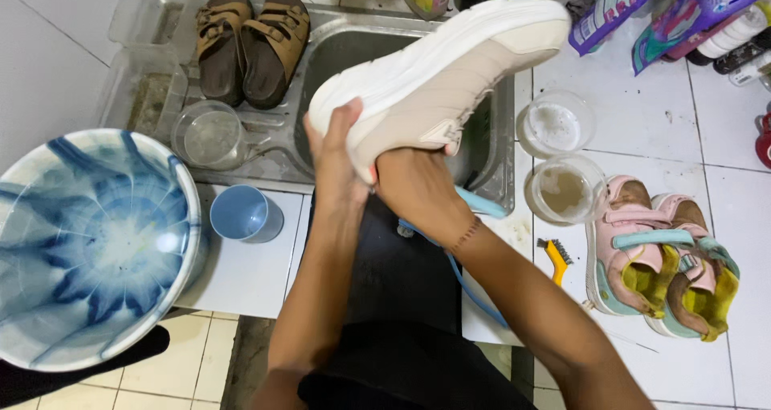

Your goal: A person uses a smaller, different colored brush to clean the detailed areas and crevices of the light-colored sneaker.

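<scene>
White sneaker [438, 73] held sole-up at upper centre of frame over the steel sink [498, 149], likely so drips fall in; left hand [337, 157] fingers wrapped round its heel, right hand [414, 181] gripping the upper from below, brown sandals [253, 44] parked upper left.

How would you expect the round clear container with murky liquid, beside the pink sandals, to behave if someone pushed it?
The clear container looks low and wide, so it would probably slide on the glossy white tiled counter rather than tip. Its murky liquid would likely slosh, since no lid shows. It seems thin plastic, so probably light.
</scene>
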